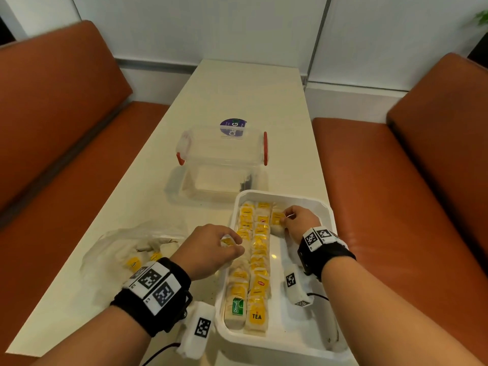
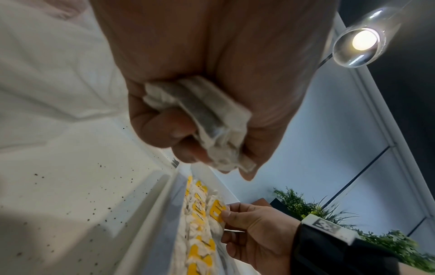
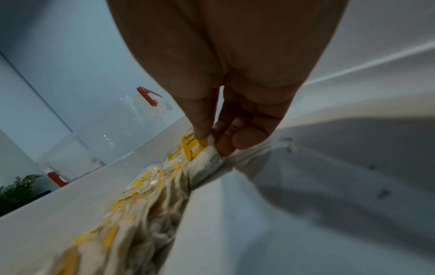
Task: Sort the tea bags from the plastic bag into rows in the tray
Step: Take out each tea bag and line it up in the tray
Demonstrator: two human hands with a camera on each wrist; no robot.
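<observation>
A white tray (image 1: 327,223) sits at the table's near right and holds two long rows of tea bags (image 1: 257,262) with yellow tags. My right hand (image 1: 295,220) is over the tray's far right part and pinches a yellow-tagged tea bag (image 1: 277,219) at the head of a third row; the right wrist view shows thumb and fingers on that tea bag (image 3: 195,147). My left hand (image 1: 211,249) hovers at the tray's left rim and grips a crumpled tea bag (image 2: 207,121). A clear plastic bag (image 1: 126,249) with a few tea bags lies left of the tray.
A clear plastic box (image 1: 221,149) with red latches stands behind the tray, its lid (image 1: 211,186) lying in front of it. Orange benches (image 1: 396,194) flank the cream table (image 1: 237,96). Dark crumbs speckle the table by the tray (image 2: 58,204).
</observation>
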